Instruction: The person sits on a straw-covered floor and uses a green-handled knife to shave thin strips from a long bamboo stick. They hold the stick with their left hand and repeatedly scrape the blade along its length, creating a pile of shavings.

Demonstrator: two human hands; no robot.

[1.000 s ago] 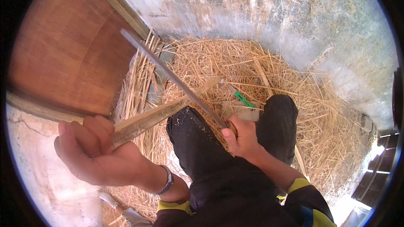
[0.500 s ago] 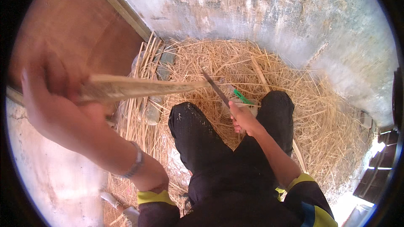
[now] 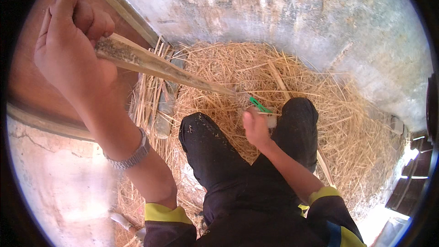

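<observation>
My left hand [image 3: 75, 41] is raised at the upper left, its fingers closed round the thick end of a long split-bamboo strip [image 3: 160, 68]. The strip slants down to the right, and its thin end hangs over the straw between my knees. My right hand [image 3: 257, 128] is curled closed near that thin end and somewhat smeared by motion. The dark-bladed knife it grips is lost in the blur; the blade shows plainly only in the earlier view. Just past the right hand lies a slim green plastic piece [image 3: 260, 105], beside my right knee.
Straw-like shavings [image 3: 228, 64] are heaped along the stained wall [image 3: 283, 13]. Thin split strips [image 3: 153, 82] lie bundled at the left, near a brown panel [image 3: 114, 77]. A wider strip [image 3: 278, 78] rests on the shavings. Another long-handled tool [image 3: 122, 222] lies at the lower left.
My left hand has risen, tilting the strip more steeply. My right hand has drawn slightly down and left, and the knife blade no longer shows clearly.
</observation>
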